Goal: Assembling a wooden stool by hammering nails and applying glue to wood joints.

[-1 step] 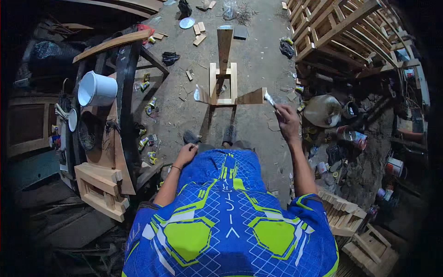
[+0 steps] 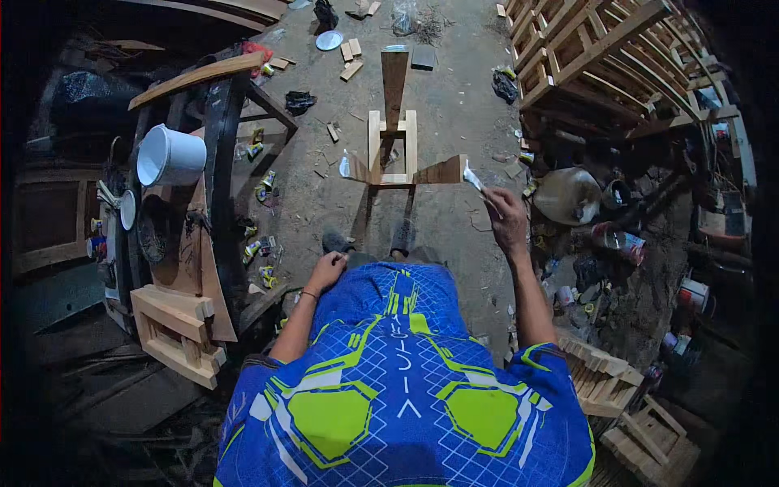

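Observation:
My right hand (image 2: 506,217) is closed around a paintbrush (image 2: 474,178) with a white tip. The bristles touch the end face of the right leg (image 2: 442,171) of a small wooden frame (image 2: 411,146) on the floor ahead of me. White also shows on the end of its left leg (image 2: 346,165) and on the tip of the tall leg (image 2: 394,81) at the far side. On my left knee rests my left hand (image 2: 326,269), its fingers curled in with nothing visible in them.
A white bucket (image 2: 172,156) stands on a bench at left, with a wooden frame (image 2: 180,334) nearer me. Stacked wooden frames (image 2: 600,57) fill the far right. A cloudy plastic jug (image 2: 566,196) lies at right among cans and litter. Wood offcuts (image 2: 350,61) lie beyond the frame.
The brush and my right hand have shifted very slightly at the end of the right leg. My left hand and the wooden frame stay where they were.

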Tool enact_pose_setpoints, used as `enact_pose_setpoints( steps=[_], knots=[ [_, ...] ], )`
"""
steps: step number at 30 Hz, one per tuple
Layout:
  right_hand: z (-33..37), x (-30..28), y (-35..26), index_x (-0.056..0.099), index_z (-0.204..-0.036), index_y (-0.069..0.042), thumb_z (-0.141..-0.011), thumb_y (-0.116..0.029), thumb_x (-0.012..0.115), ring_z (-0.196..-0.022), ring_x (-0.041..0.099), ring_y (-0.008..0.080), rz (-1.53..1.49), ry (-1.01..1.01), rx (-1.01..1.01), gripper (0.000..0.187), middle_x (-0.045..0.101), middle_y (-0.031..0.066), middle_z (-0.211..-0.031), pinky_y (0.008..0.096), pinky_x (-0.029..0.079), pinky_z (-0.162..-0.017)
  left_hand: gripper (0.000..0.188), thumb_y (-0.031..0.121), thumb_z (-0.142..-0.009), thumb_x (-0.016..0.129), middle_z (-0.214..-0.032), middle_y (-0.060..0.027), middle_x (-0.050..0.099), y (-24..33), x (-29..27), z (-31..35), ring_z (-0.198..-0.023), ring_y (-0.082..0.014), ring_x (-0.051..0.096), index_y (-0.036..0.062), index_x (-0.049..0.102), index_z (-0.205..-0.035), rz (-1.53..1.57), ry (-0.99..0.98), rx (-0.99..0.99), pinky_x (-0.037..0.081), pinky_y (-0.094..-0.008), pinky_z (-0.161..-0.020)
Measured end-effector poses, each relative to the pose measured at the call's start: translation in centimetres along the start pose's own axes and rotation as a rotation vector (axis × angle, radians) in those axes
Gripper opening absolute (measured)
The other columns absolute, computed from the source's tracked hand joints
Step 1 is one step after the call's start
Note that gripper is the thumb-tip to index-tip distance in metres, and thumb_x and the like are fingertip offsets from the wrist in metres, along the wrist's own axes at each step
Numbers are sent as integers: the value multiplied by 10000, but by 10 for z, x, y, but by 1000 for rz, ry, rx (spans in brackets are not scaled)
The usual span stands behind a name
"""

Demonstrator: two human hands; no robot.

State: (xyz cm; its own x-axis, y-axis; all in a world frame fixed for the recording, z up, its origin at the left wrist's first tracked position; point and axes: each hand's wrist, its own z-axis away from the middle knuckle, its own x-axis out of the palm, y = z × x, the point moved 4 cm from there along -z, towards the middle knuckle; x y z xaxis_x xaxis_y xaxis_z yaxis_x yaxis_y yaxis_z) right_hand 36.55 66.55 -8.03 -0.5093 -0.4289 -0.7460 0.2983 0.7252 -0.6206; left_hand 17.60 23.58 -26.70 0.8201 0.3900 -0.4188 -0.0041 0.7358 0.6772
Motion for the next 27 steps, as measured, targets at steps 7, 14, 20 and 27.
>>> enact_pose_setpoints(
  steps=[7, 14, 20, 27],
  knots=[
    [0, -14, 2, 703, -1185, -206, -868, -79, 697, -909, 666, 258, 107, -13, -90, 342, 670, 81, -1056, 358, 551, -741, 381, 366, -946, 606, -880, -186, 707, 23, 1, 13, -842, -290, 689, -5, 680, -990, -114, 63, 26, 518, -404, -781],
    [-81, -1, 3, 698, -1168, -186, -863, -74, 677, -954, 647, 290, 227, 46, -186, 326, 671, 90, -1048, 380, 543, -783, 380, 371, -951, 606, -895, -175, 714, 24, -5, 7, -843, -269, 689, 3, 686, -997, -87, 55, -8, 518, -387, -770],
    [-44, -9, 0, 693, -1186, -171, -859, -39, 672, -959, 646, 303, 131, -66, -303, 353, 666, 106, -1047, 380, 544, -792, 388, 375, -959, 604, -823, -123, 722, -9, -9, 10, -774, -195, 682, -3, 689, -962, 98, 127, -130, 522, -343, -730],
    [-15, -39, 11, 695, -1186, -182, -864, -41, 673, -937, 648, 285, 244, -71, -219, 352, 662, 95, -1028, 367, 543, -785, 371, 356, -964, 604, -813, -103, 724, -31, 6, 2, -759, -165, 680, -5, 687, -960, 148, 124, -106, 526, -326, -718]
  ],
)
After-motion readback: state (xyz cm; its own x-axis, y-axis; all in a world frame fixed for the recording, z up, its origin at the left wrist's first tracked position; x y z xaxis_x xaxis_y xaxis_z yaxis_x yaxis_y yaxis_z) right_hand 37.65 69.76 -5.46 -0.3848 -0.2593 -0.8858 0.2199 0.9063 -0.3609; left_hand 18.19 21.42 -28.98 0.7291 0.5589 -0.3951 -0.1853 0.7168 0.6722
